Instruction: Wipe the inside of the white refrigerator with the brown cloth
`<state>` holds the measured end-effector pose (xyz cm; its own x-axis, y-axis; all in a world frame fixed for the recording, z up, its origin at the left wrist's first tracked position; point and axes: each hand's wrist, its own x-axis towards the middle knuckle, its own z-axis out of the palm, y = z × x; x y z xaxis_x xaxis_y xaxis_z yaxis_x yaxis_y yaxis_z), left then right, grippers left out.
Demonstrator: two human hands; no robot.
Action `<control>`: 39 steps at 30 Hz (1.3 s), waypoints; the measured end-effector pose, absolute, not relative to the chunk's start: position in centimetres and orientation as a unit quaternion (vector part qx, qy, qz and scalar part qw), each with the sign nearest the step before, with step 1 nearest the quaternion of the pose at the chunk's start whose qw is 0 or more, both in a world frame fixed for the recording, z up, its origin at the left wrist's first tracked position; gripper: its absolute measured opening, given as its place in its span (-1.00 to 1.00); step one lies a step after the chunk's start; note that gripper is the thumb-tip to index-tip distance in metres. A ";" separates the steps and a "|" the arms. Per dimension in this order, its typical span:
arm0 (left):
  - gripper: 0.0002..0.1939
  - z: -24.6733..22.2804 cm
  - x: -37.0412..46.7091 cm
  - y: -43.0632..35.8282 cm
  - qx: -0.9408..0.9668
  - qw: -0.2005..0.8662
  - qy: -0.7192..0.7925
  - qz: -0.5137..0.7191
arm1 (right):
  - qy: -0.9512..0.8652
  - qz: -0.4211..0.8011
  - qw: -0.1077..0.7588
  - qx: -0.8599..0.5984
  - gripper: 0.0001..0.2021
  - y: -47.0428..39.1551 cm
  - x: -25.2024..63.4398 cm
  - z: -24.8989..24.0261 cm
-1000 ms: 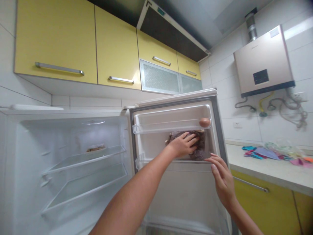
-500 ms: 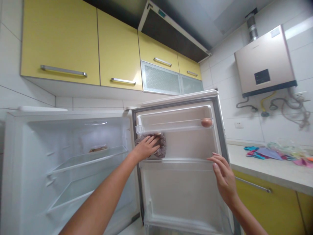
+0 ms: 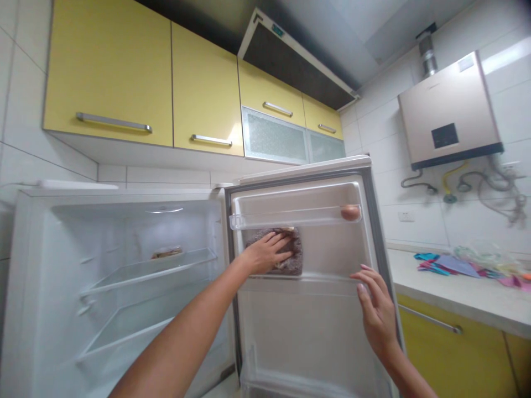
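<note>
A brown, fuzzy cleaning cloth (image 3: 293, 260) lies against the inner panel of the open fridge door (image 3: 323, 249), between its upper and lower shelves. My left hand (image 3: 269, 253) holds it pressed flat there, fingers spread across it, covering part of the cloth. By the door's free edge is my right hand (image 3: 376, 307), open and holding nothing, its fingers loosely bent toward the panel; whether it touches the door I cannot tell. One brown egg (image 3: 350, 212) rests at the right end of the clear upper door shelf (image 3: 290, 216).
The fridge compartment (image 3: 66, 276) on the left has glass shelves (image 3: 153, 271), with a small package (image 3: 167, 252) on the top one. Colourful cloths (image 3: 456, 264) and plastic lie on the counter (image 3: 418, 282) at right. Yellow cabinets (image 3: 112, 72) and a water heater (image 3: 452, 110) hang above.
My left hand and the cloth have slid rightward and slightly down along the door panel. My right hand stays by the door's edge, nearly where it was. The camera view has shifted slightly.
</note>
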<state>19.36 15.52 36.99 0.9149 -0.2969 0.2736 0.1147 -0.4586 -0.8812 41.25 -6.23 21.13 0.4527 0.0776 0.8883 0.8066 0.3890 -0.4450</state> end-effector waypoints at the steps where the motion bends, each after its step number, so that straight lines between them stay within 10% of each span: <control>1: -0.46 37.1 20.6 14.7 -0.828 0.518 0.077 -0.201 | -0.454 -0.261 0.700 -0.486 -0.74 -6.3 41.1 21.1; 16: -0.61 36.3 32.2 7.3 -0.788 0.512 0.184 -0.289 | -0.465 -0.265 0.696 -0.479 -0.73 -6.8 40.4 21.2; 39: -0.69 36.5 15.9 16.2 -0.806 0.549 -0.050 -0.214 | -0.464 -0.266 0.683 -0.498 -0.70 -6.7 41.9 21.1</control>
